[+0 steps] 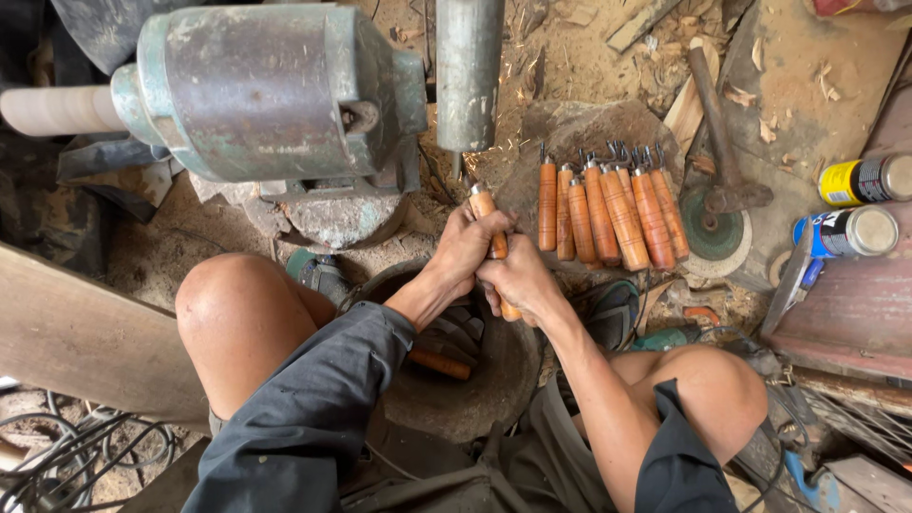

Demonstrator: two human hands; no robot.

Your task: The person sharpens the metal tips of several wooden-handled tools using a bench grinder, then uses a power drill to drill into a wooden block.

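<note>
Two hands are gripping one orange wooden handle (494, 245) under a grey metal shaft (468, 71).

Both fists are hiding most of the handle; only its metal-capped top at 12 o'clock and a stub at 6 o'clock are showing, and what is happening at the tip is too small to make out. The left hand (465, 249) is wrapping its fingers shut around the upper part, the right hand (518, 280) is closing around the lower, forearms converging from the knees. At 2 o'clock, a row of finished handles (611, 214) is lying on a stone. At 3 o'clock, two spray cans are lying sideways, one yellow-and-black (863, 180), one blue-and-white (844, 233), the frame edge cutting off the yellow one.
</note>
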